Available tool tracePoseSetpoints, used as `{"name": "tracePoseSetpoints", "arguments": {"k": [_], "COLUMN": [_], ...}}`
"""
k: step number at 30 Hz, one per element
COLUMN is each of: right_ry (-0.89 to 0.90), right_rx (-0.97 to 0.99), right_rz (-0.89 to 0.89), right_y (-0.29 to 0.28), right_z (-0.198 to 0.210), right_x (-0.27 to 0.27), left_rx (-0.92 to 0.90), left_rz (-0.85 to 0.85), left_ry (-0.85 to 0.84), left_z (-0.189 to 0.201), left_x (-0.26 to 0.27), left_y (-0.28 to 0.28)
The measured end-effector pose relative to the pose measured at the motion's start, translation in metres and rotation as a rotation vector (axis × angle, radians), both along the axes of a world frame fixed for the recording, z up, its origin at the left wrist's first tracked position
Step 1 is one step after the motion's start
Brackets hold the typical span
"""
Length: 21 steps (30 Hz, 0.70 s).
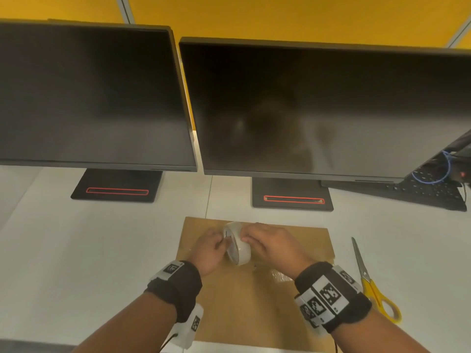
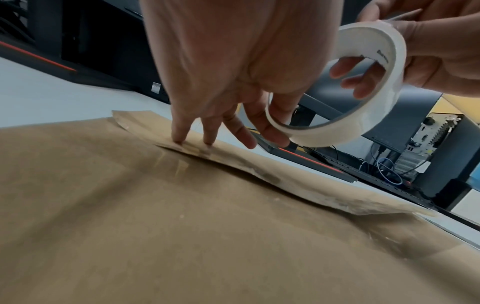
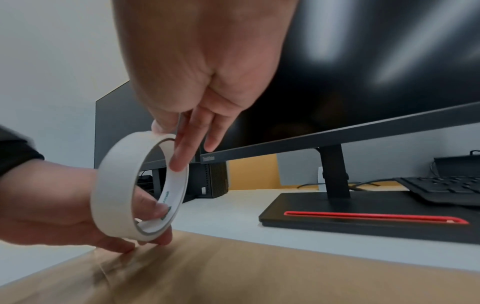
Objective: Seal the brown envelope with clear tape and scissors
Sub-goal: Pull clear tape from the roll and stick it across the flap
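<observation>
The brown envelope [image 1: 242, 301] lies flat on the white desk [image 1: 76, 250] in front of me, its flap [image 2: 233, 156] at the far edge. Both hands hold the white roll of clear tape [image 1: 244, 250] upright just above the flap. My right hand [image 1: 251, 238] pinches the roll's top rim [image 3: 166, 137], with fingers inside the core. My left hand [image 1: 219, 243] holds the roll's lower side [image 3: 106, 185], while two of its fingertips [image 2: 207, 139] press the flap beside a shiny strip of tape [image 2: 179, 164]. Yellow-handled scissors [image 1: 367, 276] lie shut on the desk, right of the envelope.
Two dark monitors [image 1: 89, 98] [image 1: 318, 110] stand close behind the envelope on black bases with red slots [image 1: 114, 186] [image 1: 291, 197]. A black keyboard [image 1: 428, 189] and a blue cable [image 1: 433, 174] sit at the far right.
</observation>
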State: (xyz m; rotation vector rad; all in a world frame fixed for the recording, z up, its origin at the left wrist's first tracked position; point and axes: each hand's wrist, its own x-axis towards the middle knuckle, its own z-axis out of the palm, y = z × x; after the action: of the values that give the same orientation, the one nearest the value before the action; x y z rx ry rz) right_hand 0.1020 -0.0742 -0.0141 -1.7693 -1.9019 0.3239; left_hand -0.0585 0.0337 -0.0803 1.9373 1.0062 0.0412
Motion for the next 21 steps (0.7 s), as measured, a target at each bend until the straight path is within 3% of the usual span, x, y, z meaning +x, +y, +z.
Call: {"name": "tracePoseSetpoints", "arguments": {"k": [6,9,15,21], "right_ry": [-0.177,-0.271,-0.304,-0.291], "right_rx": [-0.077,-0.219,-0.503,-0.502], "right_rz": [0.063,0.037,0.004,-0.022], "right_y": [0.002,0.006,0.006,0.010], "right_z": [0.011,0.016,0.025,0.024], "right_x": [0.003,0.003,0.007,0.004], "left_rx": [0.015,0.016,0.042,0.059], "left_rz": [-0.043,-0.047,-0.092,-0.090], "left_ry": [0.080,0.081,0.077,0.072], "left_z": [0.000,0.001,0.008,0.010], "left_x": [-0.001,-0.001,0.000,-0.002], "left_y": [0.004,0.005,0.003,0.003]}}
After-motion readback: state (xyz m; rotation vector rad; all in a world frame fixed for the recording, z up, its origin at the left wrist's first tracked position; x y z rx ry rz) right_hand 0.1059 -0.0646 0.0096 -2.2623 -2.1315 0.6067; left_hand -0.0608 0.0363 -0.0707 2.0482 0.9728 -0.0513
